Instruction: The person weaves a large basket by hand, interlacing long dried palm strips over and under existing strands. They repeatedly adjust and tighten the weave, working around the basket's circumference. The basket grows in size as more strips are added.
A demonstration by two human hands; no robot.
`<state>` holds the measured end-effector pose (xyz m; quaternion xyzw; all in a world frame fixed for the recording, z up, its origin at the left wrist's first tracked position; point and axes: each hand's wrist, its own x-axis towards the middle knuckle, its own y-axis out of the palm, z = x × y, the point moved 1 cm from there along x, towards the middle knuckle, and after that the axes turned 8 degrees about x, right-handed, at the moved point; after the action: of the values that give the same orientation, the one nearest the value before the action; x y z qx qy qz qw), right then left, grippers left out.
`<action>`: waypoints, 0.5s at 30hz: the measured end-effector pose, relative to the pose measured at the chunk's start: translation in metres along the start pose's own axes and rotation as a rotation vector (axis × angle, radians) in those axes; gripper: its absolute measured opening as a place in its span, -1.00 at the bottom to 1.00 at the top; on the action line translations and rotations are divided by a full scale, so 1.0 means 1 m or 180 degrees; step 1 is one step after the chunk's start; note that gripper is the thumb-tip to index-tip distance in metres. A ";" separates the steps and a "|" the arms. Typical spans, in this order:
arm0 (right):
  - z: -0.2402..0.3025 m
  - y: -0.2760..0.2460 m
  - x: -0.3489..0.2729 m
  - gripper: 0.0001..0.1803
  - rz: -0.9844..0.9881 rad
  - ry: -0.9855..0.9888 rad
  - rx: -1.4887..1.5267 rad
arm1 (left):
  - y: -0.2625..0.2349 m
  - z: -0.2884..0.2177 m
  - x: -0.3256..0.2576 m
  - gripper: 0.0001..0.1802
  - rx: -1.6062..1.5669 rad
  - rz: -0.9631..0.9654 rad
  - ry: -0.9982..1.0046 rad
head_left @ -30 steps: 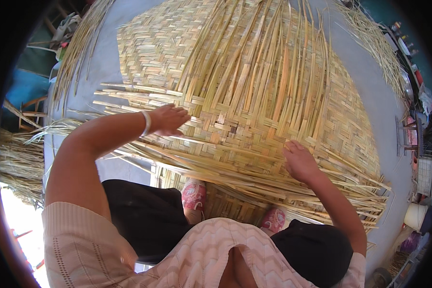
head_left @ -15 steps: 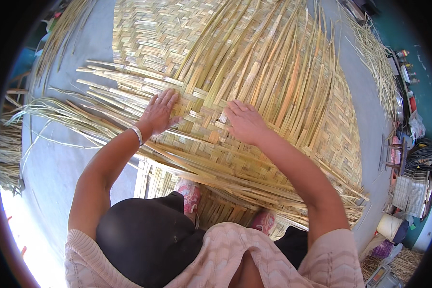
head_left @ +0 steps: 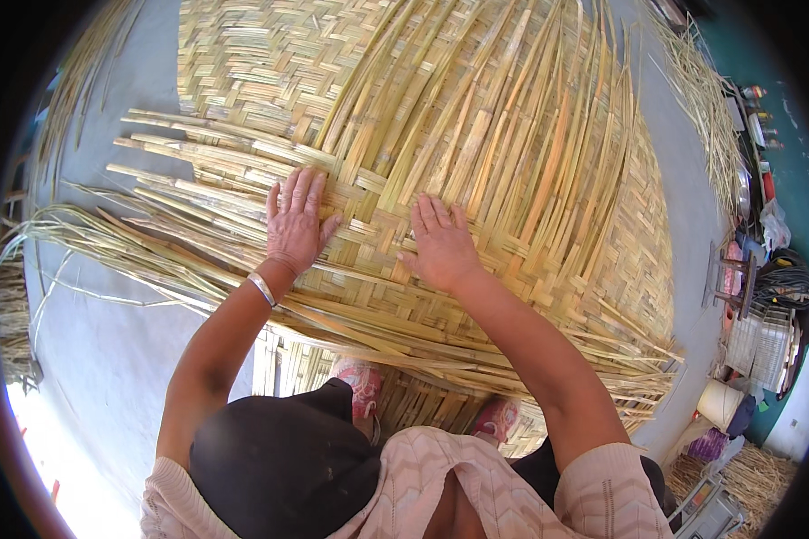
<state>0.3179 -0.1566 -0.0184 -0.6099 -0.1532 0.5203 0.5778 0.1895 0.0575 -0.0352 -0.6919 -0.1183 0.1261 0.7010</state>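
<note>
Pressing down flat, both hands are laid on a big woven mat (head_left: pixel 512 225) of pale yellow bamboo strips, which is spread over the grey floor (head_left: pixel 108 359) and fills most of the view. The left hand (head_left: pixel 295 223) is opened wide, fingers fanned, palm down on the woven part near the mat's left edge, approx. where loose strip ends (head_left: pixel 180 171) stick out sideways over the floor. A silver bangle (head_left: pixel 262 289) is worn on that wrist. The right hand (head_left: pixel 440 244) is also flat and open, fingers together and pointed away from the body, set just beside the left but not touching it. Nothing is pinched or gripped by either hand.

Beyond the hands, long unwoven strips (head_left: pixel 512 99) are fanned upward and outward. The near edge of the mat is arched up over the person's feet, and two pink shoes (head_left: pixel 361 382) are seen under it. Thin loose strands (head_left: pixel 72 238) are trailed across the floor at left.

At right, past the mat, a heap of household items is seen along a teal wall (head_left: pixel 795 171): a white wire basket (head_left: pixel 764 341), bottles, bags, etc. Details there are too small to tell. A pale patterned top and dark trousers are worn by the person.
</note>
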 end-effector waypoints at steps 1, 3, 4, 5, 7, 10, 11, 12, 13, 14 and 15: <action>0.001 0.001 -0.001 -0.14 0.0013 0.0032 0.0002 | 0.000 -0.003 0.003 -0.17 -0.0062 -0.0165 0.0091; 0.003 0.001 -0.001 -0.13 -0.0013 0.0052 0.0022 | 0.001 -0.007 0.014 -0.18 -0.0152 -0.0279 0.0237; 0.004 0.001 -0.001 -0.12 -0.0033 0.0057 0.0048 | 0.002 -0.009 0.020 -0.20 -0.0101 -0.0226 0.0314; 0.004 0.001 -0.001 -0.12 -0.0097 0.0061 0.0053 | 0.003 -0.010 0.028 -0.22 -0.0006 -0.0066 0.0367; 0.006 0.000 -0.001 -0.11 -0.0102 0.0088 0.0074 | 0.003 -0.013 0.033 -0.29 0.0176 0.0132 0.0457; 0.008 -0.002 -0.001 -0.10 -0.0056 0.0112 0.0062 | -0.004 -0.018 0.036 -0.33 0.0406 0.0532 0.0444; 0.008 -0.003 -0.001 -0.10 -0.0022 0.0115 0.0048 | -0.007 -0.020 0.036 -0.34 0.0491 0.0585 0.0447; 0.009 -0.004 -0.001 -0.10 -0.0023 0.0109 0.0022 | -0.010 -0.021 0.037 -0.34 0.0546 0.0685 0.0440; 0.009 -0.006 -0.002 -0.09 -0.0008 0.0104 -0.0002 | -0.013 -0.023 0.036 -0.34 0.0582 0.0736 0.0436; 0.010 -0.007 -0.003 -0.09 0.0040 0.0118 -0.0037 | -0.014 -0.026 0.035 -0.34 0.0596 0.0820 0.0403; 0.010 -0.009 -0.003 -0.09 0.0068 0.0110 -0.0108 | -0.016 -0.028 0.035 -0.35 0.0604 0.0823 0.0364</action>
<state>0.3117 -0.1511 -0.0074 -0.6301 -0.1454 0.5131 0.5644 0.2315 0.0432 -0.0203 -0.6381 0.0242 0.1862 0.7468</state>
